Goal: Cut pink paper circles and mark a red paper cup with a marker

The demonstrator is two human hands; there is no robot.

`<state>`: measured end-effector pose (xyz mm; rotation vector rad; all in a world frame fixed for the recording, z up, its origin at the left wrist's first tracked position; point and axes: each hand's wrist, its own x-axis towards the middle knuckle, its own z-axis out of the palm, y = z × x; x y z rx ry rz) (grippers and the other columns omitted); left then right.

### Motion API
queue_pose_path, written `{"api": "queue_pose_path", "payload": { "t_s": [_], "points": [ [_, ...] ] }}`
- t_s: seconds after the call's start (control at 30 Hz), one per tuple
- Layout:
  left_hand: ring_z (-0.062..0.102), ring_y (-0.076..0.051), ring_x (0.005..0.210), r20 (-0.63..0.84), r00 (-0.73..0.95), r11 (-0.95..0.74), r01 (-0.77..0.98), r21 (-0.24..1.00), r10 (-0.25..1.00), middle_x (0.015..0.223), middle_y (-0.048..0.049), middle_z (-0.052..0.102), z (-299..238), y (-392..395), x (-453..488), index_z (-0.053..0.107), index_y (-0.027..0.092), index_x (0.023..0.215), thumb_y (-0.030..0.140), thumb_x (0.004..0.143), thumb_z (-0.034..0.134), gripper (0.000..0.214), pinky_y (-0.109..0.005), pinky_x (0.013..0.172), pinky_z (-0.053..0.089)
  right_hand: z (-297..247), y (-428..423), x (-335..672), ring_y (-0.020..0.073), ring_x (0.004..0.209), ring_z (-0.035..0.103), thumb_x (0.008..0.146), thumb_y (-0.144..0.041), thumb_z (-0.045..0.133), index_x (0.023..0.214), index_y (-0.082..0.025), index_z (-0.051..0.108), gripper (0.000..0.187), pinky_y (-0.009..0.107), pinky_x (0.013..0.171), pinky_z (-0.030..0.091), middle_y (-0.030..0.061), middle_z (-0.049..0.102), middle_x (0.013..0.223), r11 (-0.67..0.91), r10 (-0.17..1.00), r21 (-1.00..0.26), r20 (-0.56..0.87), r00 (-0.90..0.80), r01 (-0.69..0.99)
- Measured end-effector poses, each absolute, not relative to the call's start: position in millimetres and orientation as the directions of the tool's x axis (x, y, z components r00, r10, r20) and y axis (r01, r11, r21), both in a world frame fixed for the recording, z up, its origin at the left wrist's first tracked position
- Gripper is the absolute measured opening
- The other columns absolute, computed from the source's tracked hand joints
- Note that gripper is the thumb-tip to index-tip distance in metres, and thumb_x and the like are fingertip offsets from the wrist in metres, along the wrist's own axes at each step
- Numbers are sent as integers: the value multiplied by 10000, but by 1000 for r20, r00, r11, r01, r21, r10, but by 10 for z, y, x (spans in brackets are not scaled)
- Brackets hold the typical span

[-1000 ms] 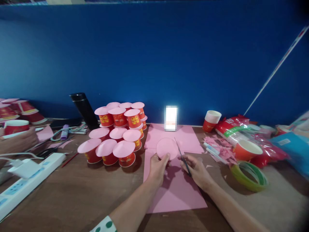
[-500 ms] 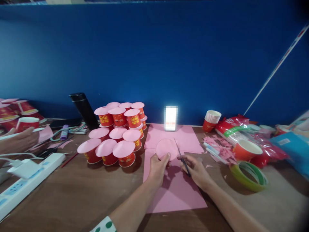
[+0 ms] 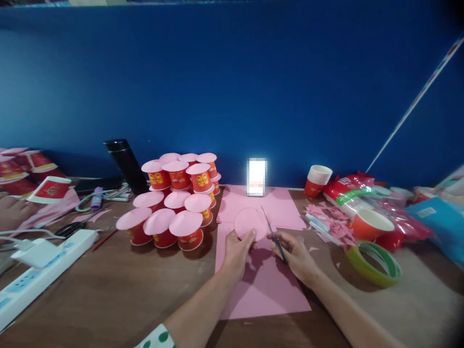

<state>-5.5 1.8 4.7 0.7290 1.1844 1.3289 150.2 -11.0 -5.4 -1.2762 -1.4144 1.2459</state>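
Observation:
Between thumb and fingers my left hand (image 3: 238, 251) pinches a round pink paper disc (image 3: 249, 222) by its near edge. My right hand (image 3: 294, 253) is closed on dark scissors (image 3: 276, 239), whose blades point away from me along the disc's right edge. Whether the blades touch the paper I cannot tell. Both hands are above pink paper sheets (image 3: 264, 295) on the brown table. To the left stand several red paper cups (image 3: 190, 240) with gold print, stacked in two levels at the back and topped with pink discs.
Stacked cups (image 3: 316, 182), pink scraps (image 3: 331, 224), a marker (image 3: 321, 228) and a tape roll (image 3: 375, 263) lie on the right. A lit screen (image 3: 257, 178) stands behind the sheets. At left are a black bottle (image 3: 126, 166), a power strip (image 3: 47, 266) and another person's hand (image 3: 12, 210).
At far left, a red cup by the other person's hand has tipped onto its side, and that hand has moved left. My hands, the disc and the scissors have barely moved.

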Motion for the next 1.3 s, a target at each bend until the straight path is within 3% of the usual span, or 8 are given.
{"api": "queue_pose_path", "payload": {
  "t_s": [1.3],
  "points": [
    [444, -65, 411, -199, -202, 123, -335, 934, 959, 483, 23, 534, -4, 44, -64, 560, 137, 632, 345, 625, 733, 271, -183, 397, 332, 22, -134, 1481, 91, 473, 435, 675, -545, 712, 963, -147, 644, 496, 215, 442, 358, -67, 454, 526, -34, 992, -986, -54, -115, 164]
  ]
}}
